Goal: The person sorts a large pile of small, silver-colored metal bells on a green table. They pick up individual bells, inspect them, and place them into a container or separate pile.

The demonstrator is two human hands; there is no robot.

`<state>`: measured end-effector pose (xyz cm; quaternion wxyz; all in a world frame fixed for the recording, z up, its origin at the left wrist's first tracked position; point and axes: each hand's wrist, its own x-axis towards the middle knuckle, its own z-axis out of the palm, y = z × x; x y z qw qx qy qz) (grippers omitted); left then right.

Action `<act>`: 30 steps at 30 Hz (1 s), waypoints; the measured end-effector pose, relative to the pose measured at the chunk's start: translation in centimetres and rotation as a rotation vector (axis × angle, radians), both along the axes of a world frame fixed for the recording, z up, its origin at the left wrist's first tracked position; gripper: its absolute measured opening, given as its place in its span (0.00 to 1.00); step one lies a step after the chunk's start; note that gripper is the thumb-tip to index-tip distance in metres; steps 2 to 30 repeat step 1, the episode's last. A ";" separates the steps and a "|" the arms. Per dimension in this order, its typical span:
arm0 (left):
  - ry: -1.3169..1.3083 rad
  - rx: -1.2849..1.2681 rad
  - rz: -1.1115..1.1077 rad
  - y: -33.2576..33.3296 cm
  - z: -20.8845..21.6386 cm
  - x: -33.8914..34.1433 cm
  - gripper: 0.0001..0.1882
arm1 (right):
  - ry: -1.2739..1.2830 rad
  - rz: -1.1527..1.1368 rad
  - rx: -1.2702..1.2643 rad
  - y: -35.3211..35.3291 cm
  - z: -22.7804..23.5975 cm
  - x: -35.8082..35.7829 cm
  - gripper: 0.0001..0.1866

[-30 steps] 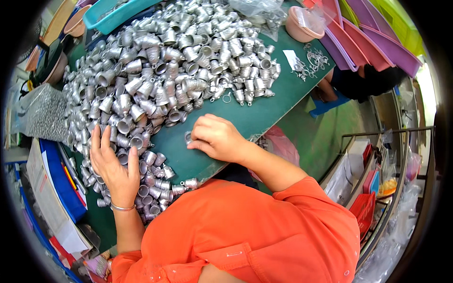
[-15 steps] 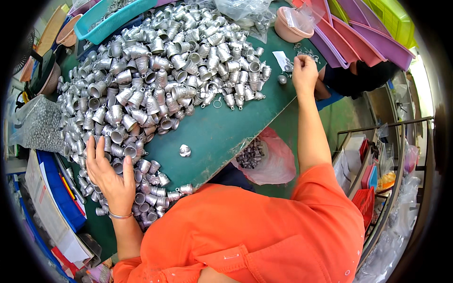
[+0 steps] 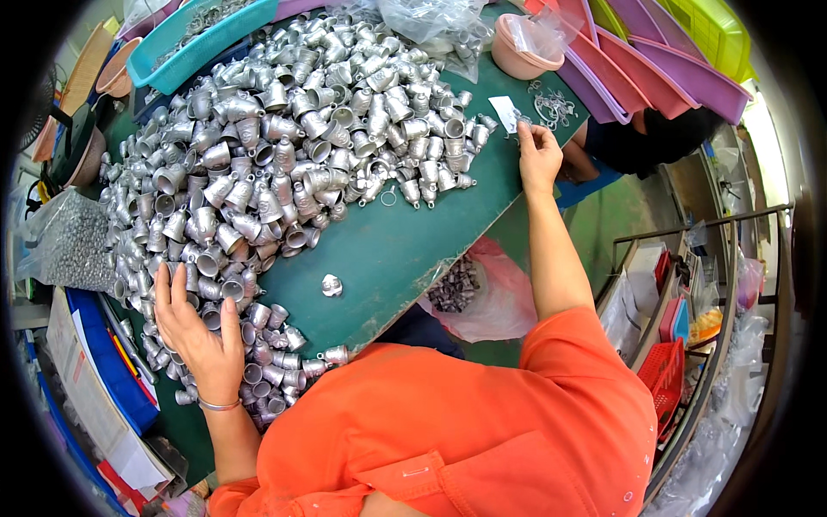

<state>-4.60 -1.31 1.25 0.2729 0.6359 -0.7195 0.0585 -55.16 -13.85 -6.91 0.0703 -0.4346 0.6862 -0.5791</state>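
Note:
A big heap of small silver metal bells (image 3: 284, 164) covers much of the green table (image 3: 388, 258). My left hand (image 3: 202, 345) lies over the near-left side of the heap, fingers and thumb apart. Out by the far-right table edge, my right hand (image 3: 540, 159) has thumb and fingers pinched together; what sits between the fingertips is too small to make out. Just beyond it are a white paper slip (image 3: 504, 113) and a loose group of metal rings (image 3: 554, 109). One bell (image 3: 332, 285) stands apart near the table's front edge, and a single ring (image 3: 388, 198) lies beside the heap.
A turquoise basket (image 3: 194, 43) and clear plastic bags (image 3: 431, 21) border the heap. At back right are a pink bowl (image 3: 521, 52) and stacked pink and purple trays (image 3: 620, 69), with another person (image 3: 663, 142) close by. A pink bag (image 3: 495, 302) sits below the table edge.
My right hand has drawn back slightly leftward and nearer, away from the rings. The silver piece that lay beside it is no longer visible. My left hand has hardly moved.

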 end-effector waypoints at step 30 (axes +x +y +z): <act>-0.005 0.000 0.003 0.0 -0.1 0.0 0.33 | -0.118 0.063 -0.030 0.1 -0.5 -0.4 0.14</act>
